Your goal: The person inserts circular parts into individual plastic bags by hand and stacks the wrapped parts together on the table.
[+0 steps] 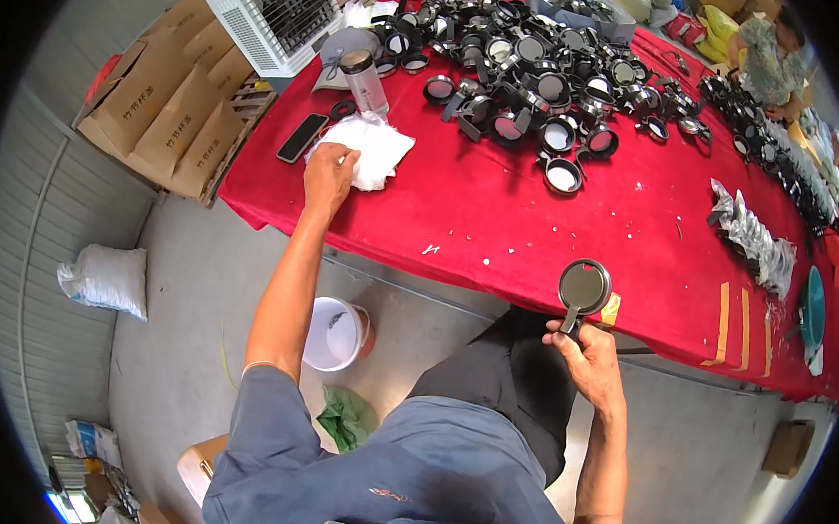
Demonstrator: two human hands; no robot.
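My right hand (pixel 591 361) is closed round the short handle of a round metal lid (pixel 584 287), held up over the front edge of the red table (pixel 421 226). Over at the left, my left hand (pixel 331 176) rests at the edge of a white cloth (pixel 376 150), its fingers bent together on the cloth. Whether they pinch some of it is hard to make out. A black phone (pixel 303 138) lies just left of the cloth, and a clear jar (pixel 365 84) with a dark cap stands behind it.
Many similar round lids (pixel 532 50) are piled at the back. Plastic-wrapped parts (pixel 756 239) and a teal bowl (pixel 813 307) are at the right. An air cooler (pixel 278 22) and cartons (pixel 164 110) stand back left, a white bucket (pixel 332 335) below the table. Another person (pixel 770 54) is back right.
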